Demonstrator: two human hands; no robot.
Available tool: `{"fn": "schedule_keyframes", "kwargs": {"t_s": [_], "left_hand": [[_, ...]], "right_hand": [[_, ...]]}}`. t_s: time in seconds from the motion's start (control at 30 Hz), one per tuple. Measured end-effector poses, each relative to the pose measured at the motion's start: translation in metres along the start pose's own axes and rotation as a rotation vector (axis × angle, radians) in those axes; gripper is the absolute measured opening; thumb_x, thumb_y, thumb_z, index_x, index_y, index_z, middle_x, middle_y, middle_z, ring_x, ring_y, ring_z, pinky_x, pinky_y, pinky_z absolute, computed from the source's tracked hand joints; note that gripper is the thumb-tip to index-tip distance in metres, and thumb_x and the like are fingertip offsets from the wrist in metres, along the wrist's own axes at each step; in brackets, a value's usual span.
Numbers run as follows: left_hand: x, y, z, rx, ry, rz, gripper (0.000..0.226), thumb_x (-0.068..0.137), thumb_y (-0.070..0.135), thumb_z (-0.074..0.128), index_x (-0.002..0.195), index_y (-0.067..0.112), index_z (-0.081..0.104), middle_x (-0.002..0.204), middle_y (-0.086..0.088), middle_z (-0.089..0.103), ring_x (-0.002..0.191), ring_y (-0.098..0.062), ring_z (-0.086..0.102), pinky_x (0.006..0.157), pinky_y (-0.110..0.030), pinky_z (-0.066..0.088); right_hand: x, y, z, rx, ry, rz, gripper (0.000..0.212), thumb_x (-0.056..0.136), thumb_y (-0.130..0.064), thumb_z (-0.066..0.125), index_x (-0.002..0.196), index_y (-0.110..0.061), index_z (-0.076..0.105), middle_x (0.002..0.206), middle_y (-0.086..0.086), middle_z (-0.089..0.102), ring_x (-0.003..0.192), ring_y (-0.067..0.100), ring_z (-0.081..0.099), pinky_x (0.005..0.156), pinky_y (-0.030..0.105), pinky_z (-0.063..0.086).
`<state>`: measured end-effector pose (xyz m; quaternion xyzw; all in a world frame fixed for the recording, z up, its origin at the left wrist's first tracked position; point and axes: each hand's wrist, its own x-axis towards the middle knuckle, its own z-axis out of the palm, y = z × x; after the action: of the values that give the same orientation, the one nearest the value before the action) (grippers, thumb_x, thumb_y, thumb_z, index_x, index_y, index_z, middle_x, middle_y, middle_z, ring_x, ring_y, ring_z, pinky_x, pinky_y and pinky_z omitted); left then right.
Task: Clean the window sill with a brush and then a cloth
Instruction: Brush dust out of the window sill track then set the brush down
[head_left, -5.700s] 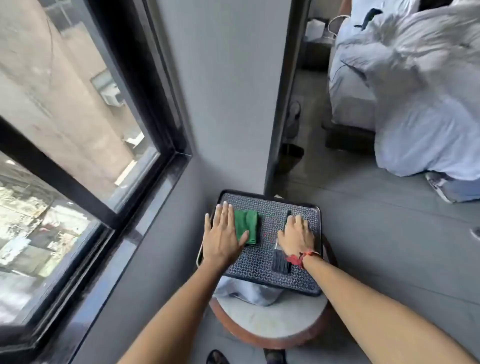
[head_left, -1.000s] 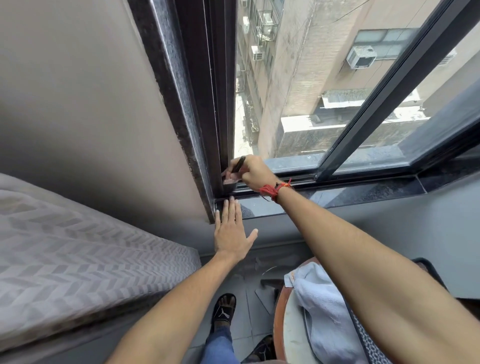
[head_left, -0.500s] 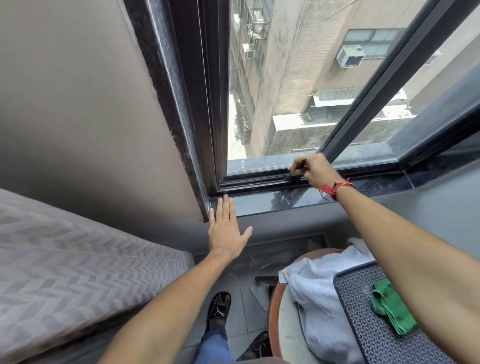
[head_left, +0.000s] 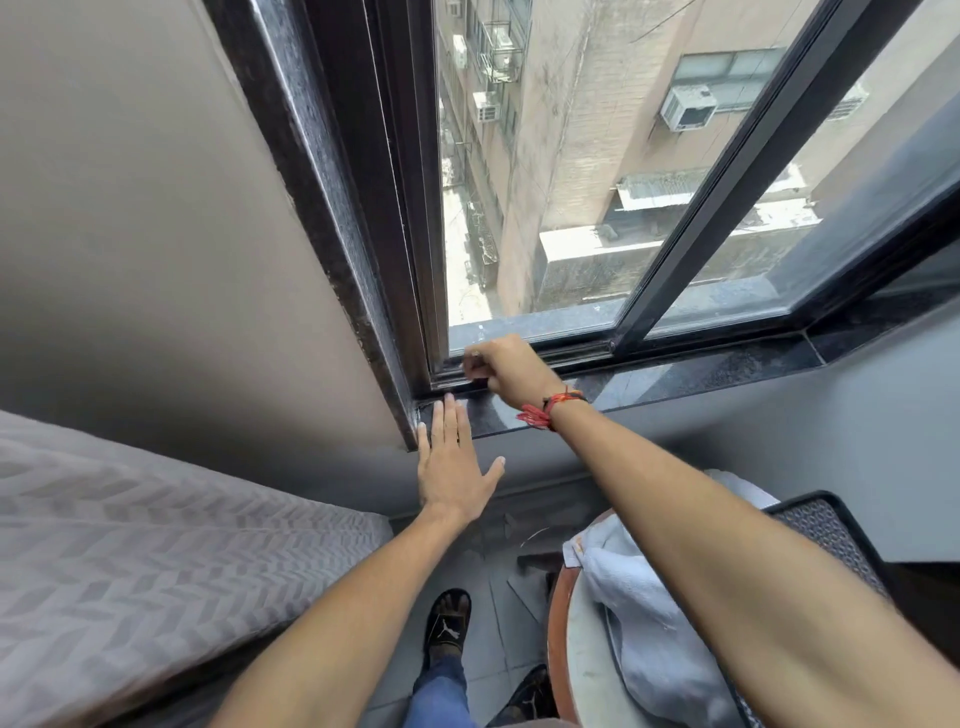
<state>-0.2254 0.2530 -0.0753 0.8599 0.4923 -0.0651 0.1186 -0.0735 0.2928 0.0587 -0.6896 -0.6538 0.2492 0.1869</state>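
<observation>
- The right hand (head_left: 506, 364) was closed in a fist at the left end of the window track, just above the sill (head_left: 675, 376); the brush was taken to be gripped inside it, but almost none of it could be seen, so the grip itself could not be confirmed.
- The left hand (head_left: 452, 462) was laid flat with fingers spread, fingertips on the sill's left corner and palm against the wall below it.
- The brush was judged light and stiff in the handle, soft at the bristles; it would best be held by the handle, close to the head, for pressure in the narrow groove.
- The sill was seen to be dark polished stone, hard and probably slippery under a cloth.
- The cloth was not visible; only a corner of the tray (head_left: 826, 525) was in view at the right, on a round table (head_left: 563, 639) beside a pale towel (head_left: 644, 623).
- The window frame (head_left: 332, 208) closed off the corner on the left, so strokes could only be run rightward.
- A bed (head_left: 156, 545) stood close on the left, and the braced left hand itself covered part of the sill to be swept.
</observation>
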Motion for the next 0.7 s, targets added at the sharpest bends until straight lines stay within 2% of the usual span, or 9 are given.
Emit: {"fn": "schedule_keyframes", "kwargs": {"t_s": [0.13, 0.23, 0.3, 0.4, 0.47, 0.57, 0.7], "left_hand": [[-0.001, -0.001, 0.0, -0.077, 0.016, 0.006, 0.106, 0.096, 0.072, 0.04, 0.164, 0.007, -0.009, 0.175, -0.009, -0.011, 0.162, -0.025, -0.01, 0.131, -0.049, 0.001], [-0.001, -0.002, -0.002, -0.021, 0.007, 0.004, 0.105, 0.096, 0.074, 0.035, 0.164, 0.006, -0.01, 0.175, -0.01, -0.01, 0.162, -0.026, -0.011, 0.131, -0.05, 0.0], [-0.002, -0.003, -0.002, -0.031, 0.018, 0.006, 0.104, 0.097, 0.073, 0.035, 0.164, 0.007, -0.009, 0.175, -0.01, -0.011, 0.162, -0.026, -0.012, 0.131, -0.05, -0.003], [-0.003, -0.003, -0.003, -0.046, 0.013, 0.014, 0.104, 0.097, 0.073, 0.035, 0.164, 0.007, -0.009, 0.174, -0.01, -0.013, 0.162, -0.025, -0.012, 0.131, -0.049, -0.003], [-0.003, -0.003, -0.003, -0.034, 0.008, 0.01, 0.104, 0.098, 0.074, 0.034, 0.164, 0.007, -0.011, 0.174, -0.01, -0.014, 0.161, -0.025, -0.013, 0.131, -0.05, -0.002], [-0.005, -0.002, -0.002, -0.025, 0.007, 0.011, 0.104, 0.098, 0.075, 0.031, 0.164, 0.007, -0.011, 0.174, -0.01, -0.014, 0.161, -0.026, -0.014, 0.132, -0.05, -0.001], [-0.004, 0.003, -0.003, 0.023, 0.011, -0.016, 0.104, 0.098, 0.077, 0.026, 0.163, 0.004, -0.009, 0.174, -0.013, -0.011, 0.162, -0.028, -0.01, 0.131, -0.051, 0.004]], "right_hand": [[0.011, -0.02, 0.015, 0.317, 0.069, 0.026, 0.036, 0.073, 0.025, 0.041, 0.087, 0.01, 0.071, 0.094, 0.021, 0.077, 0.096, 0.025, 0.074, 0.091, 0.03, 0.059], [0.005, -0.001, 0.011, 0.482, 0.142, 0.15, 0.024, 0.081, 0.023, 0.049, 0.087, 0.011, 0.07, 0.097, 0.022, 0.075, 0.091, 0.018, 0.072, 0.085, 0.02, 0.058], [-0.005, 0.025, -0.001, 0.451, 0.18, 0.198, 0.024, 0.082, 0.023, 0.051, 0.085, 0.01, 0.07, 0.095, 0.023, 0.075, 0.092, 0.02, 0.073, 0.085, 0.019, 0.056], [-0.022, 0.064, -0.024, 0.316, 0.18, 0.227, 0.038, 0.072, 0.029, 0.041, 0.08, 0.005, 0.07, 0.091, 0.024, 0.075, 0.097, 0.03, 0.074, 0.088, 0.022, 0.059], [-0.032, 0.086, -0.039, 0.13, 0.179, 0.232, 0.043, 0.067, 0.025, 0.04, 0.078, -0.003, 0.071, 0.084, 0.016, 0.076, 0.089, 0.027, 0.074, 0.086, 0.032, 0.061], [-0.048, 0.111, -0.06, -0.1, 0.219, 0.29, 0.037, 0.07, 0.018, 0.049, 0.077, -0.012, 0.071, 0.079, 0.007, 0.075, 0.082, 0.023, 0.074, 0.079, 0.027, 0.058], [-0.066, 0.126, -0.078, 0.194, 0.381, 0.399, 0.023, 0.08, 0.014, 0.061, 0.08, -0.005, 0.073, 0.089, 0.014, 0.077, 0.093, 0.026, 0.073, 0.086, 0.022, 0.055]]}}
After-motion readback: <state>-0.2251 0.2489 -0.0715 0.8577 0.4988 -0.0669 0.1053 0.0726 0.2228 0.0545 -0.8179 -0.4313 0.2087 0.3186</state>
